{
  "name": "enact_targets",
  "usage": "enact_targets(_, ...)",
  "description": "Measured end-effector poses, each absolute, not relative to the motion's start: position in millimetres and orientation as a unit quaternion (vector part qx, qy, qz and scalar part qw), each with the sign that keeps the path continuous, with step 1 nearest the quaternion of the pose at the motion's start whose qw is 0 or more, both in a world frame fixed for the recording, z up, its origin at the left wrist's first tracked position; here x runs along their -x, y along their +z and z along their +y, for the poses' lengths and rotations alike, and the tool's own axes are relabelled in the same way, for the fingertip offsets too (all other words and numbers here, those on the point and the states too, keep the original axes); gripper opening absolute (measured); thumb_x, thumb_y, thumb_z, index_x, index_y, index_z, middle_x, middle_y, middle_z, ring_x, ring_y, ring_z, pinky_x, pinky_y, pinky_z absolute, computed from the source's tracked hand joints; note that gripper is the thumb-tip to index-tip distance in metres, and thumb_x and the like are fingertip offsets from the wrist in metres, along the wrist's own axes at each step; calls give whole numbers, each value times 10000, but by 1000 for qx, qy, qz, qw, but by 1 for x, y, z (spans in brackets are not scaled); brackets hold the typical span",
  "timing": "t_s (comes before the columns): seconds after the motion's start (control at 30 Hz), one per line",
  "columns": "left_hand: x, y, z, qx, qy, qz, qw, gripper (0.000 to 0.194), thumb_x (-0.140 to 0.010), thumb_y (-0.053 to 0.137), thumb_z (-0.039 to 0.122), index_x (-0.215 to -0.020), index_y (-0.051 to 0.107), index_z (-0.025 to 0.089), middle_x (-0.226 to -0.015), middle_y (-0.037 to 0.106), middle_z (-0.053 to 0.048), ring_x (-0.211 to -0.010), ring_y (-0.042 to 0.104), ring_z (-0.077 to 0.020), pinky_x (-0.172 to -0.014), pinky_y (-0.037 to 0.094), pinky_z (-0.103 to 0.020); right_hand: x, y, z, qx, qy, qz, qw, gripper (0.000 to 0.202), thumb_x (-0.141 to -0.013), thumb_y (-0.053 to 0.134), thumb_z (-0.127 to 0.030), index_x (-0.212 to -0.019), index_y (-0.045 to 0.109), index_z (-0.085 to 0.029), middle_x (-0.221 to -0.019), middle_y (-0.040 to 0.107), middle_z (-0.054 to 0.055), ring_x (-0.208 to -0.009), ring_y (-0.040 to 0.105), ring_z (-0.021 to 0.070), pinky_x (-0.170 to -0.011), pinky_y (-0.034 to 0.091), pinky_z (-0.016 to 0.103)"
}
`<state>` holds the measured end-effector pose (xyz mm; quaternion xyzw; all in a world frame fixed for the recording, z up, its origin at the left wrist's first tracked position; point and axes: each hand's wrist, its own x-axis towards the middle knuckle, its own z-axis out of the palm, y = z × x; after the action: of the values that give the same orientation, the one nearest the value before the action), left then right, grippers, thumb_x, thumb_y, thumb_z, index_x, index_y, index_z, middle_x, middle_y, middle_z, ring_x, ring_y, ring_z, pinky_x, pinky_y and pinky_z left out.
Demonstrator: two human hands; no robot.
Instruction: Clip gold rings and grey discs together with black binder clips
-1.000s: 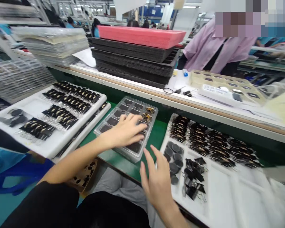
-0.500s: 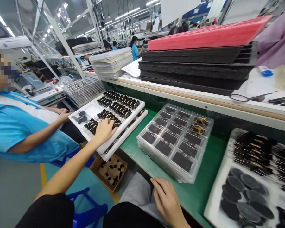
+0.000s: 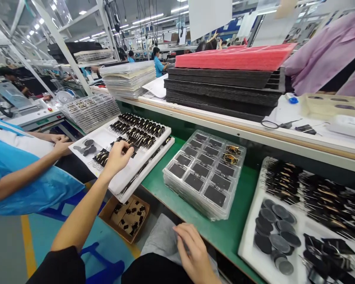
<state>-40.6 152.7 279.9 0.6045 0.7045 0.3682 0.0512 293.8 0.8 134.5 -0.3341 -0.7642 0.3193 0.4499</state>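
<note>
My left hand (image 3: 120,157) is over the left white foam tray (image 3: 103,132), its fingers closed in a pinch around a small black part (image 3: 126,149) that they largely cover. Rows of black binder clips (image 3: 142,136) with thin gold-edged pieces fill the tray around it. Loose dark round discs (image 3: 87,146) lie in the tray's left corner. At the bench's front edge, above my grey-clad lap, my right hand (image 3: 193,248) rests with loosely stretched fingers and holds nothing. Near it stands a stack of clear plastic trays (image 3: 199,169) with black squares and two yellow-and-black coils (image 3: 230,159).
Another white foam tray (image 3: 245,232) with clips and discs is at right. Black foam trays (image 3: 219,92) under a red one (image 3: 233,57) stand on the shelf near scissors (image 3: 273,125). A co-worker in blue (image 3: 26,169) sits left. A cardboard box (image 3: 130,219) stands below.
My left hand has lifted slightly off the row of clips, and its fingers have curled around a small black part. The view has turned right. My right hand stays at the bench edge.
</note>
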Motion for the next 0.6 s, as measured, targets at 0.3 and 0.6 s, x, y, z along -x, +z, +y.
enact_targets(0.3, -96, 277, 65, -668, 459, 479, 337, 116, -959, 549, 333, -954, 569, 219, -1048, 585, -64, -992, 595, -200, -881, 506, -338, -242, 216, 46, 273, 605, -431, 610, 417, -989, 587, -436, -1362, 466, -292, -1433, 514, 102, -1346, 506, 264, -1139, 443, 478)
enact_targets(0.6, -94, 216, 7, -677, 432, 543, 247, 46, -975, 531, 257, -1009, 553, 235, -1197, 521, -92, -1176, 544, -229, -1025, 478, -398, -211, 165, 17, 316, 681, -327, 574, 318, -938, 690, -445, -1171, 620, -240, -1240, 681, 63, -1200, 618, 218, -1094, 454, 368)
